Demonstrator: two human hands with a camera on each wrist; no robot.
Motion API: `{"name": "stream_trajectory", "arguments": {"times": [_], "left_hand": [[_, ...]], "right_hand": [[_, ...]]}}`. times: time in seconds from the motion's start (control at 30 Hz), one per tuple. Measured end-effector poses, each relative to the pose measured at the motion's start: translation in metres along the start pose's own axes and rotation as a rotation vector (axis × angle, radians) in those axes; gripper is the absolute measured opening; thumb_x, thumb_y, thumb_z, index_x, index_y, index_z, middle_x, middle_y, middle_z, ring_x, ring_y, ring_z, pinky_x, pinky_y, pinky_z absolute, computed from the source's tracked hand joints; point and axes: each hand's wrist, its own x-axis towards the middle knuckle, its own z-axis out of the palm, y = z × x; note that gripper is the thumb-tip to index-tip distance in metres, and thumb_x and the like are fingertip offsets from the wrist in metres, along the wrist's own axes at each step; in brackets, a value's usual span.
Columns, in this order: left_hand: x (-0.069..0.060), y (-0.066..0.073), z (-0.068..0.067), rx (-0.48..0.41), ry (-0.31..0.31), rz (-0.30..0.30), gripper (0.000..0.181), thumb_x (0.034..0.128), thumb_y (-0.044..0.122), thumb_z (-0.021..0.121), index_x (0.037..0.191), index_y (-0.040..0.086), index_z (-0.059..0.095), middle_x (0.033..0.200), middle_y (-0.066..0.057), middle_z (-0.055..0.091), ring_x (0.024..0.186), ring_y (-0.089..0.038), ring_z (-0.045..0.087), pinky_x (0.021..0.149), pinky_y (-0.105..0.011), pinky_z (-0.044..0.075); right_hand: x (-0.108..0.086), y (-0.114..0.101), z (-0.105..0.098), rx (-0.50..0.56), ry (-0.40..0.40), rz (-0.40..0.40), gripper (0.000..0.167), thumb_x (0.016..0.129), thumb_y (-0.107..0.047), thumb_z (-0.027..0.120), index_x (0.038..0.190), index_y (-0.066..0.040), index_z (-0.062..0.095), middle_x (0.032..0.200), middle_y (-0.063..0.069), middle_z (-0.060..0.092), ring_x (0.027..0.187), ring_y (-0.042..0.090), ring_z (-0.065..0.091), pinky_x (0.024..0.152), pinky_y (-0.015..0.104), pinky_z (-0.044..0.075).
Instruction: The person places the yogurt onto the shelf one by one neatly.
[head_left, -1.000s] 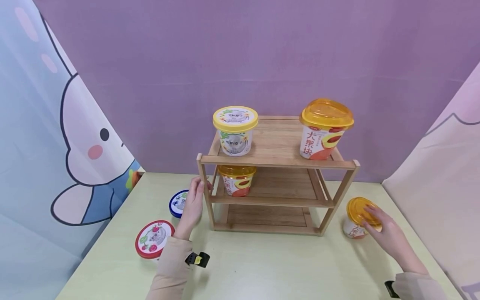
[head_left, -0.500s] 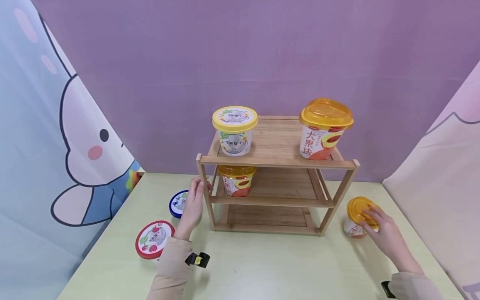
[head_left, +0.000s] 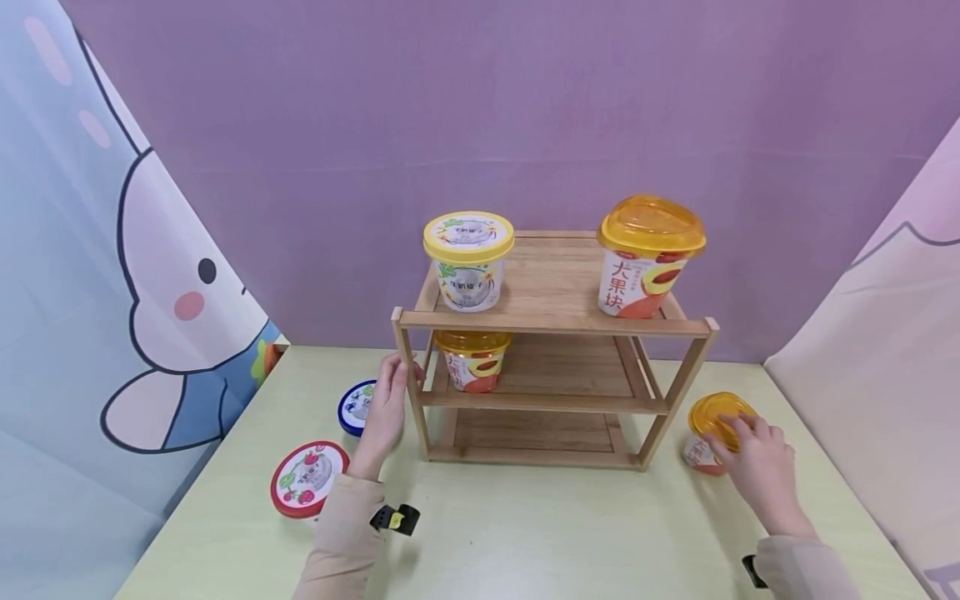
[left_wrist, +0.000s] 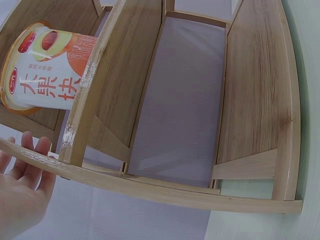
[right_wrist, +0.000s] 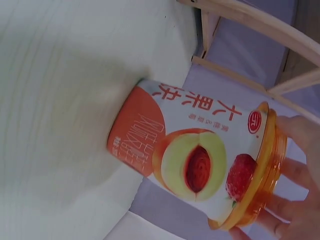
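Note:
At the far right of the head view, my right hand (head_left: pixel 763 477) grips an orange-lidded fruit yogurt cup (head_left: pixel 703 454) by its lid. In the right wrist view the fingers curl round the lid's edge; the cup (right_wrist: pixel 195 150) has its base by the table, and whether it touches is unclear. My left hand (head_left: pixel 386 414) holds the left front post of a three-tier wooden rack (head_left: pixel 555 322). Its fingers reach past the post in the left wrist view. A yellow-lidded tub (head_left: pixel 470 262) and another fruit cup (head_left: pixel 648 258) stand on the top tier, a further fruit cup (head_left: pixel 475 367) on the middle one.
Left of the rack, a blue-lidded tub (head_left: pixel 356 408) is partly hidden behind the left arm. A red-lidded tub (head_left: pixel 309 477) stands nearer the front. Purple cloth (head_left: pixel 562 108) hangs behind the table (head_left: pixel 540 533), with patterned curtains at both sides.
My right hand has shifted left on the lid, and the cup has moved slightly left with it. The left hand and the rack have stayed in place.

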Motion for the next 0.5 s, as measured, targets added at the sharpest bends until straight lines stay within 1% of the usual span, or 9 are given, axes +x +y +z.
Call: {"name": "stream_trajectory", "arguments": {"times": [0.2, 0.4, 0.5], "left_hand": [[0.000, -0.001, -0.001, -0.011, -0.011, -0.015, 0.035, 0.0980, 0.027, 0.027, 0.118, 0.000, 0.035, 0.100, -0.026, 0.046, 0.097, -0.032, 0.046, 0.087, -0.042, 0.033], [0.000, -0.001, -0.001, -0.020, -0.014, -0.009, 0.034, 0.0982, 0.025, 0.026, 0.118, -0.001, 0.035, 0.100, -0.029, 0.044, 0.098, -0.036, 0.044, 0.088, -0.043, 0.032], [0.000, -0.001, 0.000, -0.013, -0.014, -0.006, 0.034, 0.0983, 0.024, 0.026, 0.119, -0.003, 0.034, 0.100, -0.028, 0.044, 0.098, -0.035, 0.044, 0.087, -0.043, 0.032]], "right_hand": [[0.001, -0.007, 0.002, -0.047, 0.002, 0.034, 0.036, 0.081, -0.025, 0.063, 0.103, 0.002, 0.056, 0.101, 0.033, 0.046, 0.084, 0.046, 0.039, 0.060, 0.053, 0.031], [0.003, -0.012, 0.003, -0.097, -0.024, 0.060, 0.036, 0.083, -0.026, 0.061, 0.104, 0.002, 0.054, 0.100, 0.034, 0.044, 0.083, 0.046, 0.038, 0.061, 0.052, 0.031], [0.003, -0.013, 0.005, -0.112, -0.028, 0.072, 0.037, 0.083, -0.027, 0.060, 0.104, 0.002, 0.053, 0.100, 0.034, 0.044, 0.083, 0.047, 0.038, 0.062, 0.053, 0.032]]}}
